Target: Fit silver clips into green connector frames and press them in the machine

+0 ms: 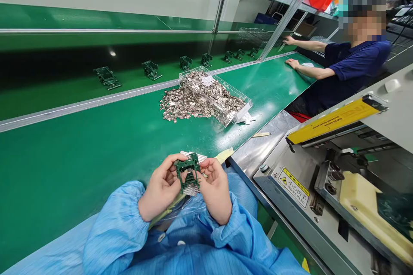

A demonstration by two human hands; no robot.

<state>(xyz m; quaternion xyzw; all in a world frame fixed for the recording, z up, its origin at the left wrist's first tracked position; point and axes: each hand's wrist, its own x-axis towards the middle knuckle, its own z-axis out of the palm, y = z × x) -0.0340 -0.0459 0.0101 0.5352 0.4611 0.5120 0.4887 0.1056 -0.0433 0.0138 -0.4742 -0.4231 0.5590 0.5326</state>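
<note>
Fingers of both hands are curled in around a green plastic frame (pixel 188 165), which is held up at the near edge of the worktop (pixel 112 146), just above the lap. The left hand (pixel 163 189) has its grip closed on the frame's left side, thumb low and fingers higher up. The right hand (pixel 214 191) pinches the right side, its grip nearly closed with the fingertips drawn together at the edge. Ribbed silvery strips (pixel 193 190) show behind the frame; whether they touch it cannot be told. Both arms wear loose light-blue sleeves (pixel 116 223).

Farther off, near the middle, a clear tray (pixel 247 108) sits on the green surface, heaped with small metal pieces (pixel 183 104) that also spread out past its left side. A scrap of white paper (pixel 207 80) lies on the heap. Beyond a metal rail (pixel 97 99), seven similar green parts (pixel 107 78) stand in a row running from left to far right.

At the near right is a grey machine (pixel 274 180) with a yellow bar (pixel 335 120) and a warning label (pixel 293 187). At the far right, a co-worker in dark blue (pixel 358 62) rests one hand (pixel 292 64) on the worktop.
</note>
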